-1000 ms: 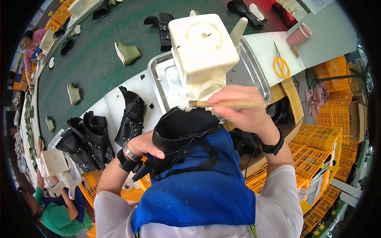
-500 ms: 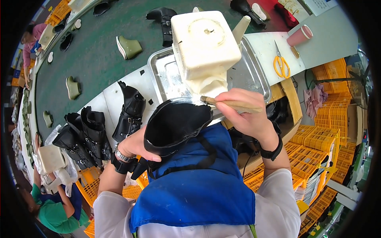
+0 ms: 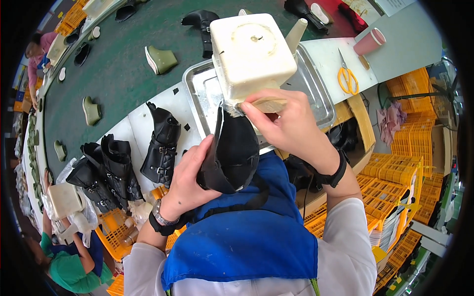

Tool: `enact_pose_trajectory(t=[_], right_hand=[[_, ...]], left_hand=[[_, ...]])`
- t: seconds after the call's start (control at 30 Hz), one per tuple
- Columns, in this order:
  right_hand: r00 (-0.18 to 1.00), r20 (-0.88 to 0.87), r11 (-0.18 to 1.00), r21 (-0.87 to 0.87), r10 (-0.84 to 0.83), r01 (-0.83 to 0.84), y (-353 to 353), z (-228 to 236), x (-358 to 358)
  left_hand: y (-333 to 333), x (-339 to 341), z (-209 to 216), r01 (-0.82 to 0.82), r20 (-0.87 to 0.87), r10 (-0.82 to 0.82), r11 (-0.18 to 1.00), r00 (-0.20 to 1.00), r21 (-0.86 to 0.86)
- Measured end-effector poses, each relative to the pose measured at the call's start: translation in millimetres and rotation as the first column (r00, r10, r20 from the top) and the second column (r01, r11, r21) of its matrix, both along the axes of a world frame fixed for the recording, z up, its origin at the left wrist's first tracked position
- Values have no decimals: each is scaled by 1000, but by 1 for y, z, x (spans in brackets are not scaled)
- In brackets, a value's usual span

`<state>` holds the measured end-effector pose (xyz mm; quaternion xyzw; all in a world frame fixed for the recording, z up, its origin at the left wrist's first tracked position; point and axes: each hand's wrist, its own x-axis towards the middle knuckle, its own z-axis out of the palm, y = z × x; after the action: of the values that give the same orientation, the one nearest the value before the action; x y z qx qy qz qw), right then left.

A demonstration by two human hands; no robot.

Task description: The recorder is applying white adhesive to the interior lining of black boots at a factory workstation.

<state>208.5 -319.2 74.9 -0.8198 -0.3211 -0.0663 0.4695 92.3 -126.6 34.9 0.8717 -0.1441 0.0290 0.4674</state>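
Note:
My left hand [image 3: 190, 180] is closed round the side of a black boot upper [image 3: 231, 153], whose wide opening faces up in front of my blue apron. Between the fingers of my right hand [image 3: 286, 121] is a flat wooden-handled brush [image 3: 266, 104]. Its bristles touch the top edge of the boot opening. Just beyond stands a cream plastic container [image 3: 253, 49] with a spout, in a metal tray [image 3: 321, 93]; my right hand partly covers its lower end.
Left of the tray stand several black buckled boots [image 3: 162, 143]. Orange-handled scissors [image 3: 347, 79] and a pink cup [image 3: 369, 41] are at the right. Green boots [image 3: 161, 59] lie on the green belt [image 3: 123, 84]. Orange crates [image 3: 390, 187] are stacked at right. Co-workers [image 3: 74, 264] are at left.
My left hand has turned the boot, so its opening looks narrower and stands more upright. The brush has moved left along with my right hand, onto the boot's far edge.

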Motion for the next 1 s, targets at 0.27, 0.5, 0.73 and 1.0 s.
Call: enact_pose_trajectory(t=[0.27, 0.5, 0.73, 1.0], right_hand=[[999, 11, 990, -140, 31, -30, 0, 6, 7], [991, -125, 998, 33, -52, 56, -8, 11, 6], [895, -442, 970, 237, 55, 57, -13, -4, -3], [992, -108, 967, 239, -60, 84, -1, -19, 9]], left_hand=[[-10, 5, -13, -171, 300, 127, 977, 945, 125], [-6, 8, -16, -276, 349, 181, 929, 920, 246], [-3, 12, -13, -314, 293, 247, 926, 924, 210], [-2, 12, -9, -204, 275, 136, 950, 952, 236]])
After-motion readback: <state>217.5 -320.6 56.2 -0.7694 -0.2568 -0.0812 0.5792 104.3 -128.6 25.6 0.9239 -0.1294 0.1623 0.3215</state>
